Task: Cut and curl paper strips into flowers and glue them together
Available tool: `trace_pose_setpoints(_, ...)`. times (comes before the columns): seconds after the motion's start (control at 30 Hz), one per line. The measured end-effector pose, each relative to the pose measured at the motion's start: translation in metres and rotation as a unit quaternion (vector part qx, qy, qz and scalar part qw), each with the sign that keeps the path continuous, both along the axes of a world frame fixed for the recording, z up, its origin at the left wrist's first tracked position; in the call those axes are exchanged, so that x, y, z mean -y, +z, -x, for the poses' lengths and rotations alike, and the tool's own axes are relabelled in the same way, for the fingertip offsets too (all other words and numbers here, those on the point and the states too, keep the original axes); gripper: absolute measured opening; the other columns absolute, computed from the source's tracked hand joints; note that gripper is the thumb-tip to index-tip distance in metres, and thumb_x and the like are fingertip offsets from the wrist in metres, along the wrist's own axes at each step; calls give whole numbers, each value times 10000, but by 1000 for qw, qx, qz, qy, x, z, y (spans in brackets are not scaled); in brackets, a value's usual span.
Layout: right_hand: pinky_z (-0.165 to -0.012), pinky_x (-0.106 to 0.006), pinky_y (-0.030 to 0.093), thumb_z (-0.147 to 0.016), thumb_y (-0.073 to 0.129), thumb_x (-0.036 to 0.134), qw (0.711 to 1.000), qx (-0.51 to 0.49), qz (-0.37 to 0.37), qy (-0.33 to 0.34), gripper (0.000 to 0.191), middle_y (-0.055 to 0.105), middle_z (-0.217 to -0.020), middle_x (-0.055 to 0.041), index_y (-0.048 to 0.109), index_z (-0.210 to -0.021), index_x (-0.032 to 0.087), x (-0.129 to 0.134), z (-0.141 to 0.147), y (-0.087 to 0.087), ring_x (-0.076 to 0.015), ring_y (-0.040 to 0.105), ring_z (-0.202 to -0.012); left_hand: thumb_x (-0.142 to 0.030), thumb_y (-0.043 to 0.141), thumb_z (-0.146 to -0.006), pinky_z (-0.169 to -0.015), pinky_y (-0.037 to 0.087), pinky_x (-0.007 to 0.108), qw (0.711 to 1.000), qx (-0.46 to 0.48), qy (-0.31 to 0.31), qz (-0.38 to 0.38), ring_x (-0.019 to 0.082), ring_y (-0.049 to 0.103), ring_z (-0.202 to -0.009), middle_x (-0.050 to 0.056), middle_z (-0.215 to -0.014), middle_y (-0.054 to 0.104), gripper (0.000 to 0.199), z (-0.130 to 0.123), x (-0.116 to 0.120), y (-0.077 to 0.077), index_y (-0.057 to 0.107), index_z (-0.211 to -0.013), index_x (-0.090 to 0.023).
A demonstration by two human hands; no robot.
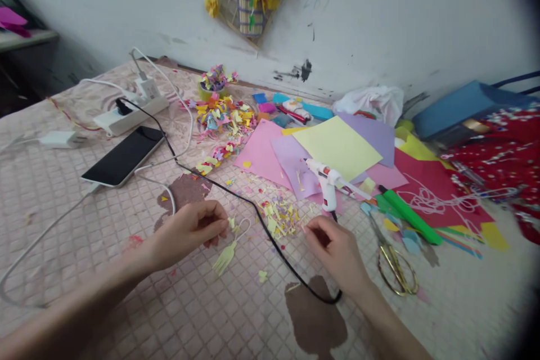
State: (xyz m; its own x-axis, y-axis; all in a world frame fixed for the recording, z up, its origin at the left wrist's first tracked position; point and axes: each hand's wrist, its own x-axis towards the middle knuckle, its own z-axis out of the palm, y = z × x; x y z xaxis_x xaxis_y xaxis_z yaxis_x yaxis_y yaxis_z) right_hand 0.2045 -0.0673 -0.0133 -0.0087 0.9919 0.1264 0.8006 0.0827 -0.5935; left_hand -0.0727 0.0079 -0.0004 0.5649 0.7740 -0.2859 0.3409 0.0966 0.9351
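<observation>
My left hand (196, 230) is closed in a pinch above the table. At its fingertips shows a small pale yellow paper piece (231, 223), seemingly held. Just beside it lies a pale yellow paper tassel (225, 257) with a loop of white string (244, 226). My right hand (337, 250) also pinches, thumb against forefinger; whatever is between the tips is too small to make out. Between both hands lie a pile of yellow paper scraps (280, 218) and a black cord (274, 242). A white glue gun (328, 188) rests just beyond my right hand.
Gold-handled scissors (392, 270) and a green glue-stick-like tube (409, 216) lie at right. Coloured paper sheets (337, 143) spread behind. A heap of paper cutouts (223, 115) sits at the back. On the left are a phone (124, 156) and a power strip (130, 114) with cables.
</observation>
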Motion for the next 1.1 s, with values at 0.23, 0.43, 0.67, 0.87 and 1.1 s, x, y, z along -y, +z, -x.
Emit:
trace_pose_setpoints(0.23, -683, -243, 431, -875, 487, 139, 984, 5, 12, 176, 102, 578, -855, -17, 567, -873, 202, -17, 23, 13, -132, 554, -744, -331, 523, -846, -534, 426, 202, 1000, 3, 0, 5, 92, 507, -578, -13, -672, 568, 188, 13, 8, -5, 541, -765, -162)
trace_pose_setpoints(0.43, -750, -258, 428, -883, 495, 143, 949, 91, 14, 303, 114, 563, -951, -34, 590, -928, 187, -47, 56, 16, -152, 543, -875, -332, 511, -855, -531, 404, 201, 1000, -2, -6, 22, 92, 499, -581, -14, -664, 565, 202, 19, 24, -4, 548, -756, -159)
trace_pose_setpoints(0.67, -688, -243, 408, -874, 490, 105, 932, 153, 26, 326, 120, 552, -889, -17, 580, -864, 185, -59, 63, 8, -137, 542, -821, -334, 504, -854, -497, 361, 195, 1000, -22, 0, 10, 89, 476, -563, -18, -656, 561, 199, 22, 29, -6, 558, -768, -163)
trace_pose_setpoints(0.87, -663, -250, 404, -872, 486, 116, 932, 162, 30, 324, 108, 546, -873, -16, 556, -838, 191, -59, 64, 11, -145, 538, -796, -309, 500, -838, -505, 364, 201, 999, -30, 3, -8, 96, 486, -563, -17, -646, 569, 175, 15, 29, -3, 554, -753, -166)
trace_pose_setpoints(1.1, -675, -252, 431, -891, 473, 171, 980, 0, 6, 197, 90, 568, -866, -21, 557, -892, 202, -25, 23, 13, -134, 542, -748, -296, 497, -820, -538, 398, 221, 995, -91, -1, -45, 121, 531, -608, 6, -687, 618, 159, 8, 30, 2, 563, -769, -161)
